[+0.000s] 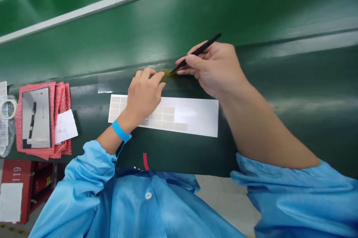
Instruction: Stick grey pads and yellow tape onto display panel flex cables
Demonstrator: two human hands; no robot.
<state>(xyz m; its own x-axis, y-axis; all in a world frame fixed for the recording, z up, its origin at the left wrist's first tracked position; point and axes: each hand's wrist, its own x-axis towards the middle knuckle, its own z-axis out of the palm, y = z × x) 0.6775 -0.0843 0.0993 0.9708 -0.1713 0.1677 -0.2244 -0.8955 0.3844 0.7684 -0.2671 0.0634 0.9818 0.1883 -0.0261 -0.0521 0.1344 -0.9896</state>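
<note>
My right hand [216, 64] is closed round slim black tweezers [200, 50], held like a pen. Their pointed tip meets a yellow-green translucent strip [167, 76] that lies on the dark green surface. From the other side, my left hand [145, 91] bends its fingers over this strip and presses on it, hiding part of it. Below the left hand lies a white label sheet [198, 117] with rows of pale beige stickers; the wrist and palm cover some of them. A blue band [121, 132] circles my left wrist.
A clear film piece [104, 83] lies left of my left hand. Farther left are stacked red bubble-wrap pouches [63, 96] with a flat panel [39, 119] and a paper note [66, 126], and a tape roll [8, 108]. A pale rail [112, 5] crosses behind.
</note>
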